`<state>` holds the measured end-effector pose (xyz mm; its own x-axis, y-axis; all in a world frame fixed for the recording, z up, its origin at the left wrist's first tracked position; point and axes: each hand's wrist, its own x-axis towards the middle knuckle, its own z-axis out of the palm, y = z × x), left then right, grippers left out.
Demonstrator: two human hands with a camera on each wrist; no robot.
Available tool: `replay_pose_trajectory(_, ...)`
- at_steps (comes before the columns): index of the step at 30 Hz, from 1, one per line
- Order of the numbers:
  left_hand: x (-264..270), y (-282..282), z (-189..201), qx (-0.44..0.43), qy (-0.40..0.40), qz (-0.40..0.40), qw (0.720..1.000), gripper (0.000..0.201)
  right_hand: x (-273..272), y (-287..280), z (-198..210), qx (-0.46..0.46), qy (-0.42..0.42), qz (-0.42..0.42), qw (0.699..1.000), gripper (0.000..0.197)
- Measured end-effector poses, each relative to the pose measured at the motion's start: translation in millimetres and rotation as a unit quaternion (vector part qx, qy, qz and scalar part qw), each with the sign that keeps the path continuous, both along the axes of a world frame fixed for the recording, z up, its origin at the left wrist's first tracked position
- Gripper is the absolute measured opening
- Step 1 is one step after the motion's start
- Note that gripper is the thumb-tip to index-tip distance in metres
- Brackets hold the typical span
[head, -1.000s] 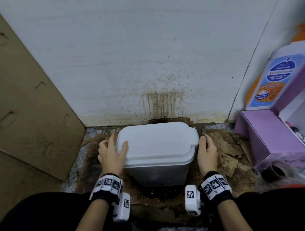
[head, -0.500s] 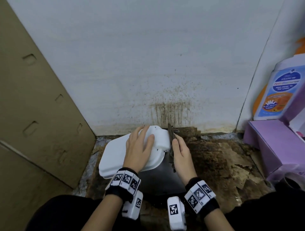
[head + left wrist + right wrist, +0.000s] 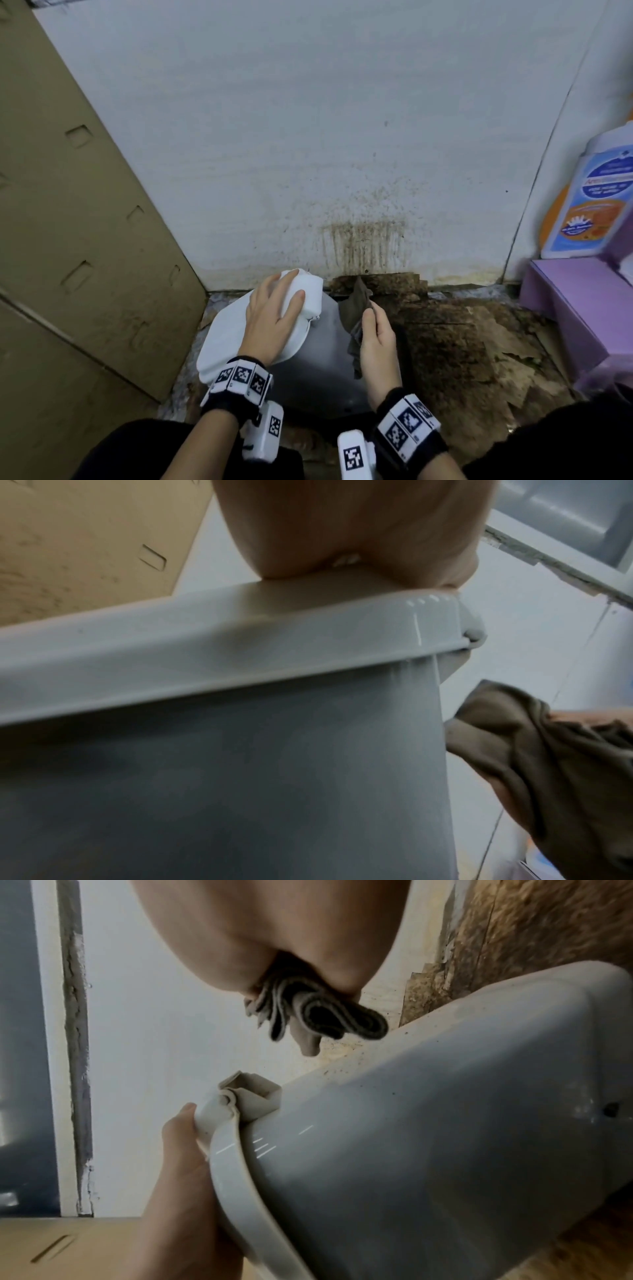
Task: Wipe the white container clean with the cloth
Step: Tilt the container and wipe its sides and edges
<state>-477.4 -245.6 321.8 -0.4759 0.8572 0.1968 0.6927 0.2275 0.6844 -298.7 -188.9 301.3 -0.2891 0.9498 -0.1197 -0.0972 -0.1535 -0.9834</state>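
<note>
The white container [image 3: 322,363] is tipped over to the left, its lid [image 3: 233,329] facing left and its grey-white side turned up. My left hand [image 3: 277,308] lies across the lid with its fingers wrapped over the far edge near the hinge [image 3: 240,1096]. In my right hand [image 3: 371,318] is a bunched brown-grey cloth [image 3: 354,308], held against the upturned side of the container. In the right wrist view the folded cloth [image 3: 325,1015] sticks out from under the palm just above the container [image 3: 445,1137]. The left wrist view shows the cloth [image 3: 514,750] beside the container's wall [image 3: 240,777].
A cardboard panel [image 3: 85,240] leans on the left. The white wall [image 3: 342,137] behind has brown stains low down. The floor [image 3: 462,342] is dirty and peeling. A purple box [image 3: 582,308] and a bottle with a blue and orange label [image 3: 589,198] stand at the right.
The container stood upright with a hand at each side; now it is tipped left. My left hand has moved onto the lid and my right hand has brought the cloth to the side.
</note>
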Motion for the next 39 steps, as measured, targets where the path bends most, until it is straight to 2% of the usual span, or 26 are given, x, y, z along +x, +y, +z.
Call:
replay_pose_trajectory(3,-7.0,-0.8,-3.3,0.009,-0.006,0.004,1.0,0.057,-4.4,-0.2,-5.0,0.006,-0.032,-0.039,0.999,0.037)
replay_pose_trajectory(8,-15.6,-1.6,-7.4,0.021,-0.014,0.013,1.0,0.049,-22.0,-10.3,-10.6,0.065,-0.088,-0.032,0.993,0.038)
replay_pose_trajectory(16,-20.1,-1.0,-7.4,0.026,-0.013,0.022,0.999,0.055,-53.3,-33.5,-26.7,0.167,-0.141,0.049,0.975,0.037)
replay_pose_trajectory(23,-28.8,-1.9,-9.3,0.023,-0.022,0.032,0.999,0.053,-49.6,-17.0,-34.4,0.203,-0.148,0.111,0.962,0.04)
replay_pose_trajectory(26,-29.3,-2.2,-10.0,0.021,-0.024,0.035,0.999,0.055,-46.7,-12.8,-43.4,0.256,-0.171,0.117,0.944,0.045)
replay_pose_trajectory(29,-28.7,-2.6,-10.6,0.027,-0.021,0.038,0.999,0.055,-46.3,-13.0,-51.1,0.327,-0.237,0.102,0.909,0.052)
replay_pose_trajectory(33,-24.5,-3.0,-10.8,0.027,-0.012,0.038,0.999,0.055,-52.7,-20.3,-55.3,0.363,-0.309,0.06,0.877,0.049)
replay_pose_trajectory(39,-26.0,-4.5,-12.6,0.029,-0.009,0.037,0.999,0.053,-63.5,-30.8,-52.2,0.332,-0.242,0.105,0.906,0.061)
